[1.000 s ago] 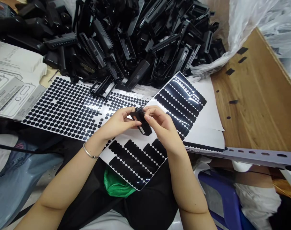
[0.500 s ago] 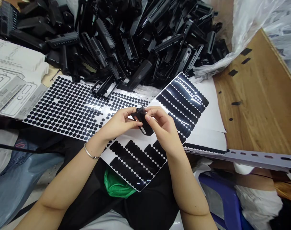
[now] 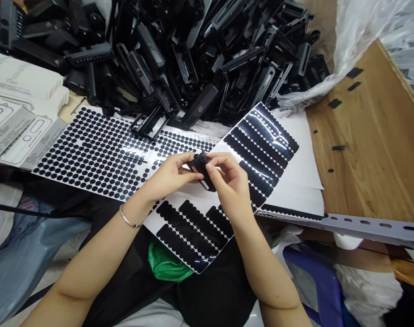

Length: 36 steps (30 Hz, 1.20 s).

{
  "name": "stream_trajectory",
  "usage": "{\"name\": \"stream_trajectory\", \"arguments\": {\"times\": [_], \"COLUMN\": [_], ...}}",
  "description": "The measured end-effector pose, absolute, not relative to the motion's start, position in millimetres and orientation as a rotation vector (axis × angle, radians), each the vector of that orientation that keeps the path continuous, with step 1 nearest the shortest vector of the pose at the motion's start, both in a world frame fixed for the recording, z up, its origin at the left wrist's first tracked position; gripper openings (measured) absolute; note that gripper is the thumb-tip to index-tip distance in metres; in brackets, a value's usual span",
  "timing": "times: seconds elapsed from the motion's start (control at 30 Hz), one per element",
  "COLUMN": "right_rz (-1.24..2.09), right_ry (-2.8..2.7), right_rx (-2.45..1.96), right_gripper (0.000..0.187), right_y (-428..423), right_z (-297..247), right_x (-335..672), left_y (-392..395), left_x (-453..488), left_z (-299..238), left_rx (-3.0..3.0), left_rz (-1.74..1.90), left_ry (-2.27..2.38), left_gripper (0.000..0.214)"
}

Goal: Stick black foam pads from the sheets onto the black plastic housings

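A small black plastic part is pinched between both hands at the middle of the view. Its left side is gripped by the thumb and fingers of my left hand, which wears a silver bangle at the wrist. Fingertips of my right hand press on its upper right side; whether a sticker lies under them is hidden. Beneath the hands lies a sheet of black strip stickers, with bare white backing at its middle. To the left is a sheet of round black stickers.
Behind the sheets rises a large heap of black plastic parts. Printed cards are stacked at the left. On the right, a wooden board carries stray black stickers, beside clear plastic film. A purple stool stands below.
My right hand has shifted very slightly on the black part, and its wrist sits a little further left. The left hand keeps its hold.
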State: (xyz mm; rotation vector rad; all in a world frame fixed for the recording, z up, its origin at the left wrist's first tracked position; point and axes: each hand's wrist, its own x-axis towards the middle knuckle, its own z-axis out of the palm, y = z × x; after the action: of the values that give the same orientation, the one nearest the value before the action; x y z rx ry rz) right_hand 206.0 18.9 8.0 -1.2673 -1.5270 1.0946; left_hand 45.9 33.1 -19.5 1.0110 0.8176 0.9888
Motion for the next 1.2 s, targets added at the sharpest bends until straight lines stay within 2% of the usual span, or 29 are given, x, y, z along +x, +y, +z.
{"name": "stream_trajectory", "arguments": {"times": [0.33, 0.83, 1.03, 1.2], "right_rz": [1.035, 0.978, 0.955, 0.990], "right_ry": [-1.474, -1.425, -1.401, -1.301], "right_rx": [-1.250, -1.170, -1.154, -1.177], "right_gripper": [0.008, 0.014, 0.021, 0.032], "right_y": [16.5, 13.0, 12.8, 16.5], "right_z": [10.0, 9.7, 9.4, 1.3], "right_x": [203.9, 204.1, 205.2, 203.1], "left_y": [31.8, 29.4, 28.1, 26.9], "left_x": [46.9, 48.7, 52.0, 55.5], "left_z": [-17.1, -15.8, -15.3, -15.5], "left_rx": [1.111, 1.233, 1.253, 1.268], "left_rz": [1.007, 1.065, 1.091, 1.074], "left_ry": [0.860, 0.872, 0.881, 0.926], "left_gripper": [0.015, 0.025, 0.024, 0.031]}}
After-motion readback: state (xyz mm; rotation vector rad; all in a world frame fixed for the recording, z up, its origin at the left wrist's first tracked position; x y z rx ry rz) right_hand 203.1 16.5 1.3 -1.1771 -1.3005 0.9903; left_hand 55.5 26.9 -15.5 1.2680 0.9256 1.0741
